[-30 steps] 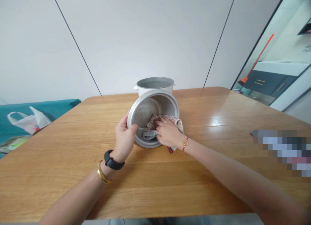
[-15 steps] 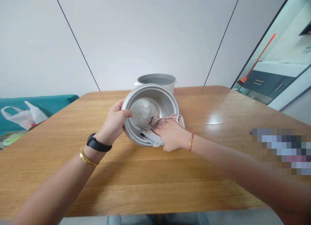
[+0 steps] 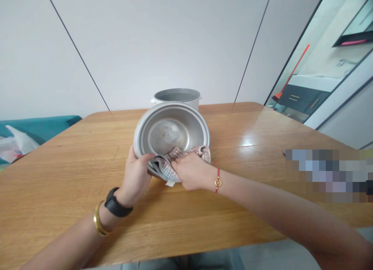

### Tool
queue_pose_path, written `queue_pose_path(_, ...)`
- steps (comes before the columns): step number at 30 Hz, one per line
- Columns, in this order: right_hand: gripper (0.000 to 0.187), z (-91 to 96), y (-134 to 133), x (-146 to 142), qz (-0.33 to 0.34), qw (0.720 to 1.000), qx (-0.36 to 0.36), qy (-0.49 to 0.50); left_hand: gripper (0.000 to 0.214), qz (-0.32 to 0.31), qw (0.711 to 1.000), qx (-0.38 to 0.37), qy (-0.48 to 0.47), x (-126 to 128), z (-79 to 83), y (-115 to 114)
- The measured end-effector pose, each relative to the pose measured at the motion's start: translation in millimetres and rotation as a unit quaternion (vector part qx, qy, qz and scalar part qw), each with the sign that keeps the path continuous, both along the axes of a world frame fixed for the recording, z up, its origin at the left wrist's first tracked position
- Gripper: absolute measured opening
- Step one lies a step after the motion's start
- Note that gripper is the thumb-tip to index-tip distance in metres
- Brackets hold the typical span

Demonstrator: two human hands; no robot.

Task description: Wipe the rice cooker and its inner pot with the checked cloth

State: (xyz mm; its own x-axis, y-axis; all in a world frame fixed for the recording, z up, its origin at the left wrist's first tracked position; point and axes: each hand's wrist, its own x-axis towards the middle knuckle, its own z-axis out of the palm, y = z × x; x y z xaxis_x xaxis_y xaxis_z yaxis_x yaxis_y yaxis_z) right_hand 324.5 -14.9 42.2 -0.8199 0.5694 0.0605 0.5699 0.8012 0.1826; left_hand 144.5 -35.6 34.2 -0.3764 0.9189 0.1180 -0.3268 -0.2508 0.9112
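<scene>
A silver metal inner pot [image 3: 167, 136], like a rice cooker's, is tilted so its inside faces me. My left hand [image 3: 138, 169] grips its lower left rim, the thumb over the edge and the fingers behind the wall. In my right hand [image 3: 194, 171] is a checked cloth [image 3: 167, 167], pressed against the pot's inner wall near the lower rim. The fingers of that hand are partly buried in the cloth. Behind the pot stands a white cooker body [image 3: 192, 103] with a grey inside, partly covered by it.
The wooden table [image 3: 239, 208] reaches back to a pale panelled wall. A blurred-out flat item [image 3: 326, 171] lies at the right. Left of the table, a white plastic bag [image 3: 20, 143] rests on a teal seat [image 3: 55, 126].
The pot has turned and tipped a little, and my left hand sits lower on its rim. My right hand has moved the cloth down and left along the inner wall. The view has shifted right.
</scene>
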Motion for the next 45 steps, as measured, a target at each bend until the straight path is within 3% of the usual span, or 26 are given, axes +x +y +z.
queue_pose_path(4, 0.019, 18.7, 14.6, 18.8, 0.005, 0.997, 0.047, -0.063, 0.062, -0.105, 0.989, -0.091, 0.052, -30.5, 43.4, 31.6)
queue_pose_path(6, 0.016, 24.4, 15.6, 21.2, 0.006, 0.997, 0.049, -0.063, 0.064, -0.116, 0.988, -0.085, 0.052, -32.7, 46.7, 38.7)
queue_pose_path(9, 0.014, 18.5, 3.8, 14.3, -0.008, 0.999, 0.032, -0.035, 0.059, -0.063, 0.997, -0.004, 0.034, -12.7, 19.9, 24.4)
queue_pose_path(12, 0.021, -0.1, -12.9, 6.7, 0.003, 0.999, 0.032, 0.005, 0.049, -0.03, 0.999, -0.035, 0.002, 10.4, -10.4, -2.6)
queue_pose_path(14, 0.025, -11.7, -17.3, 7.8, -0.001, 0.999, 0.029, 0.018, 0.044, -0.022, 0.999, -0.034, 0.014, 12.0, -11.5, -11.4)
queue_pose_path(16, 0.024, -18.1, -13.3, 14.9, -0.013, 0.999, 0.034, 0.011, 0.043, -0.048, 0.997, -0.025, 0.062, 0.6, 4.7, -7.2)
queue_pose_path(19, 0.019, -18.4, 0.3, 28.8, -0.019, 0.996, 0.079, -0.036, 0.047, -0.15, 0.977, -0.053, 0.143, -25.2, 40.8, 13.5)
queue_pose_path(21, 0.023, -16.5, 5.0, 33.6, -0.013, 0.993, 0.095, -0.062, 0.048, -0.183, 0.968, -0.05, 0.162, -33.3, 53.3, 23.9)
queue_pose_path(23, 0.024, -15.7, 1.5, 32.2, -0.009, 0.995, 0.086, -0.059, 0.046, -0.142, 0.979, -0.014, 0.144, -27.1, 46.5, 23.2)
queue_pose_path(26, 0.024, -17.5, -14.6, 21.9, -0.019, 0.999, 0.048, -0.014, 0.036, -0.05, 0.995, 0.003, 0.083, 0.4, 10.0, 2.6)
queue_pose_path(28, 0.029, -18.8, -23.6, 15.4, -0.024, 0.999, 0.028, 0.015, 0.034, -0.051, 0.997, -0.058, 0.019, 15.2, -11.0, -12.5)
queue_pose_path(30, 0.031, -18.4, -24.3, 14.3, -0.03, 0.999, 0.023, 0.024, 0.038, -0.07, 0.993, -0.09, -0.005, 15.8, -13.9, -18.2)
queue_pose_path(35, 0.021, -13.2, 5.3, 37.4, -0.027, 0.992, 0.126, -0.017, 0.041, -0.118, 0.982, -0.095, 0.11, -28.2, 38.1, 6.0)
queue_pose_path(37, 0.022, -15.0, 11.9, 44.9, 0.001, 0.986, 0.165, -0.019, 0.042, -0.127, 0.98, -0.078, 0.129, -36.9, 47.0, 9.8)
queue_pose_path(40, 0.021, -24.1, 2.4, 41.8, 0.008, 0.99, 0.142, 0.011, 0.051, -0.09, 0.989, -0.04, 0.114, -23.1, 21.9, -6.4)
queue_pose_path(43, 0.021, -33.4, -16.2, 29.8, -0.02, 0.994, 0.09, 0.055, 0.055, -0.106, 0.98, -0.12, 0.122, -0.4, -20.1, -31.3)
queue_pose_path(45, 0.021, -35.3, -21.1, 26.4, -0.026, 0.995, 0.07, 0.063, 0.051, -0.127, 0.969, -0.143, 0.157, 2.5, -31.7, -37.1)
